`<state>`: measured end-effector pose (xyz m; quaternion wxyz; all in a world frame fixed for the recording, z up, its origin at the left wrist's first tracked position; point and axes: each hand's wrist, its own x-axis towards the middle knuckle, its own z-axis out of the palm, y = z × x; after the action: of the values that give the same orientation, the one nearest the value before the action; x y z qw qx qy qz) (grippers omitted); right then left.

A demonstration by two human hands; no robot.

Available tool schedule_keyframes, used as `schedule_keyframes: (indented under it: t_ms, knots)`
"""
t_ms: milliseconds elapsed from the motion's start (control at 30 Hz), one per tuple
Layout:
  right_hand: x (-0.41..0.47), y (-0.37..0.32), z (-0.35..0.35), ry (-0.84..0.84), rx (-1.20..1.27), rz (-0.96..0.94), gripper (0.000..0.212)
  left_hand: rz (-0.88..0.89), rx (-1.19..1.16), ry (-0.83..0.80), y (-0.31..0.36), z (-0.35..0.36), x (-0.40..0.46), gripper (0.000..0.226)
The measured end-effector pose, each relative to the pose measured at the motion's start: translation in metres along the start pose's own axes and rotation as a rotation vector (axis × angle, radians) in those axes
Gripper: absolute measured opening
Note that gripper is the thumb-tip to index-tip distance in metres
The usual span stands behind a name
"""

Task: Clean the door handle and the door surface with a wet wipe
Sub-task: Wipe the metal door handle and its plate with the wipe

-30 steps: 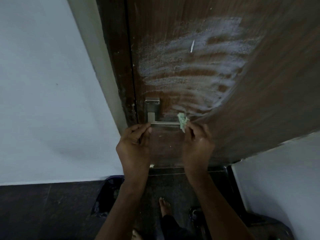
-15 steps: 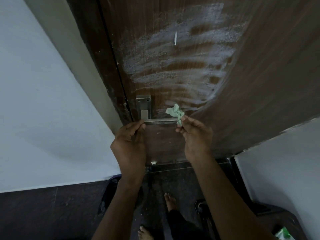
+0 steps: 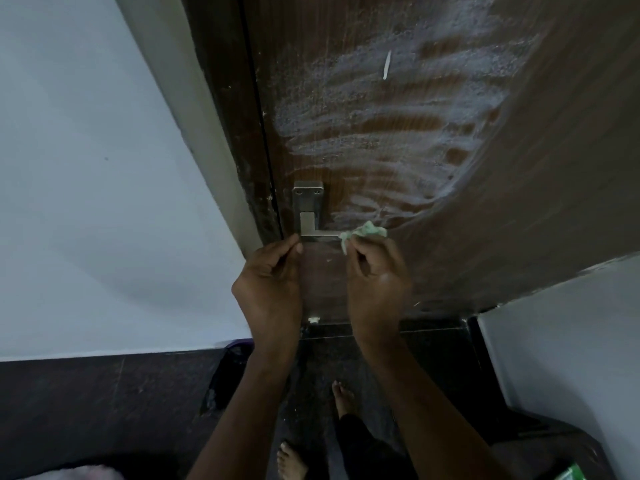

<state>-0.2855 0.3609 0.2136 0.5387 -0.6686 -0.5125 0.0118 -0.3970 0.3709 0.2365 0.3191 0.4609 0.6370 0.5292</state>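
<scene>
A brown wooden door fills the upper right, smeared with white streaks above a silver lever handle. My right hand pinches a crumpled green wet wipe against the outer end of the lever. My left hand sits just below the handle's base with thumb and fingertips pinched together; whether it holds anything I cannot tell. A small white sliver sticks to the door high up.
A white wall and door frame stand to the left. A dark bag lies on the dark floor by the frame. My bare feet are below. A green packet shows at the bottom right.
The wipe has shifted slightly along the lever's end, with my right hand turning over it. My left hand stays pinched beside the handle base.
</scene>
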Motion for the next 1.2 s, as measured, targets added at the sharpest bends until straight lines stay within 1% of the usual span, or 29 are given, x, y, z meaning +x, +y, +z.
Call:
schedule_keyframes:
  t_ms: [67, 133, 200, 300, 367, 433, 500, 600, 667, 733, 800, 867, 933, 1033, 1100, 1200]
  knots:
    - [-0.008, -0.008, 0.014, -0.089, -0.096, -0.093, 0.014, -0.011, -0.018, 0.022, 0.002, -0.002, -0.003, 0.024]
    - [-0.013, -0.018, 0.027, -0.169, -0.093, -0.163, 0.023, 0.008, -0.032, 0.066, 0.004, -0.005, -0.004, 0.023]
    - [-0.015, -0.025, 0.036, -0.213, -0.074, -0.226, 0.024, 0.038, -0.015, 0.084, 0.004, -0.008, -0.004, 0.022]
    - [-0.014, -0.021, 0.029, -0.204, -0.076, -0.233, 0.021, 0.039, 0.037, 0.048, 0.004, -0.008, 0.0, 0.022]
    - [-0.011, -0.006, 0.015, -0.127, -0.12, -0.15, 0.017, 0.032, 0.064, 0.003, 0.003, -0.006, 0.0, 0.022]
    - [-0.004, 0.011, 0.002, -0.033, -0.095, -0.047, 0.011, 0.021, 0.062, -0.031, -0.001, -0.003, -0.001, 0.022]
    - [0.0, 0.014, 0.002, -0.01, -0.08, -0.041, 0.01, 0.007, 0.058, -0.046, -0.004, -0.001, -0.002, 0.023]
    - [-0.009, -0.006, 0.021, -0.05, -0.065, -0.146, 0.009, 0.013, 0.09, -0.042, -0.005, -0.002, -0.004, 0.024]
    - [-0.016, -0.02, 0.035, -0.139, -0.011, -0.213, 0.022, 0.016, 0.1, 0.0, -0.005, -0.004, -0.005, 0.023]
    - [-0.02, -0.027, 0.048, -0.212, 0.01, -0.248, 0.021, 0.011, 0.088, 0.056, -0.005, -0.008, -0.005, 0.022]
    - [-0.022, -0.026, 0.052, -0.215, -0.034, -0.278, 0.016, 0.026, 0.078, 0.086, -0.007, -0.011, -0.005, 0.021]
    - [-0.023, -0.017, 0.044, -0.195, -0.079, -0.264, 0.017, 0.027, 0.067, 0.071, -0.009, -0.012, -0.005, 0.022]
    - [-0.019, -0.002, 0.03, -0.096, -0.083, -0.166, 0.014, 0.034, 0.058, 0.046, -0.009, -0.009, -0.008, 0.025]
    - [-0.007, 0.017, 0.007, 0.065, 0.051, 0.113, 0.01, 0.081, 0.03, 0.013, -0.009, -0.002, -0.014, 0.026]
    - [0.001, 0.022, 0.0, 0.127, 0.264, 0.353, 0.012, 0.078, -0.009, -0.021, -0.009, 0.002, -0.016, 0.026]
    - [0.012, 0.026, -0.002, 0.189, 0.709, 0.747, 0.017, 0.049, -0.047, -0.037, -0.01, 0.003, -0.018, 0.027]
